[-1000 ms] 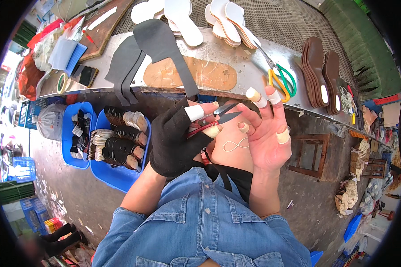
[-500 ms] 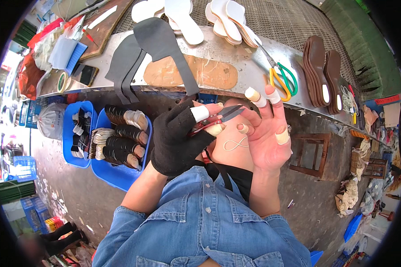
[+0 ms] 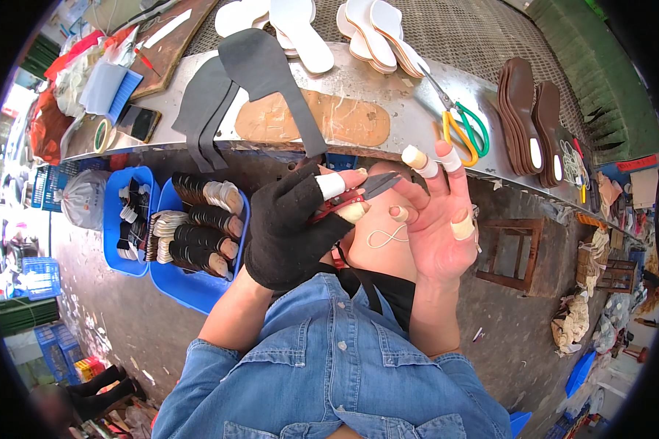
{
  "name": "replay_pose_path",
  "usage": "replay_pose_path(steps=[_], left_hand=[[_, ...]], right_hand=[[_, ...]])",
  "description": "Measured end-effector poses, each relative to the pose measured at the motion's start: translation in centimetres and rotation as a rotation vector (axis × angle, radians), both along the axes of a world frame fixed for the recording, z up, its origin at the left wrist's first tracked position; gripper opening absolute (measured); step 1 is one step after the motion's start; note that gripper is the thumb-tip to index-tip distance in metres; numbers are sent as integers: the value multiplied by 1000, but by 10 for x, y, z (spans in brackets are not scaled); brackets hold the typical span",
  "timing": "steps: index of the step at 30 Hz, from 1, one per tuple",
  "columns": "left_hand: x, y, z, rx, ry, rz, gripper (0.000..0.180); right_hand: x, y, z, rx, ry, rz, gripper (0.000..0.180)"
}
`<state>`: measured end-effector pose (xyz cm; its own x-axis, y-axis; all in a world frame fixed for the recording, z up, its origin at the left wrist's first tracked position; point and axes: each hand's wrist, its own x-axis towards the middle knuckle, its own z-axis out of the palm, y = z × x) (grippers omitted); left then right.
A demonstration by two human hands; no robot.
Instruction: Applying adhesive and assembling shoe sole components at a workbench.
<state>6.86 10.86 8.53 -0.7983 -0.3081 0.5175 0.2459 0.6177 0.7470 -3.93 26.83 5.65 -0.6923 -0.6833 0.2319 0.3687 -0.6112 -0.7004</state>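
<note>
My left hand [image 3: 289,223], in a black fingerless glove with tape on bare fingertips, is closed around a small dark, blade-like piece [image 3: 379,186] with red parts. Its two layers taper toward the right; the fingers hide the rest, so I cannot tell its kind. My right hand [image 3: 441,234] faces palm up just to the right, fingers spread, with pale tape on several of them. Its nearer fingers are curled beside the dark tip; whether they touch it is unclear. A thin cream cord [image 3: 386,238] lies looped over my bare thigh between the hands.
Ahead, a metal bench [image 3: 417,110] bears black cut pieces [image 3: 252,62], white insole-shaped pieces [image 3: 300,33], brown stacks [image 3: 516,117], scissors with yellow and green handles [image 3: 461,135] and a phone [image 3: 139,123]. Blue tubs [image 3: 187,293] of bundled pieces stand left; a wooden stool [image 3: 516,252] stands right.
My left hand has shifted very slightly left, and the dark piece has turned a little in its fingers. The right hand stays nearly still, palm up; the cord has not moved.
</note>
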Motion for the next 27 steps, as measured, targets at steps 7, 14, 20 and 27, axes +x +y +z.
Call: replay_pose_path(steps=[7, 14, 20, 27], left_hand=[[5, 1, 1, -48, -29, 6, 35], [4, 4, -5, 119, 67, 188, 39], [-1, 4, -11, 134, -12, 165, 39], [12, -16, -19, 291, 3, 201, 33]], right_hand=[[1, -2, -4, -120, -55, 50, 79], [1, -5, 0, -66, -100, -82, 67], [-2, -6, 5, 13, -118, -162, 69], [-18, 18, -51, 641, 276, 61, 56]])
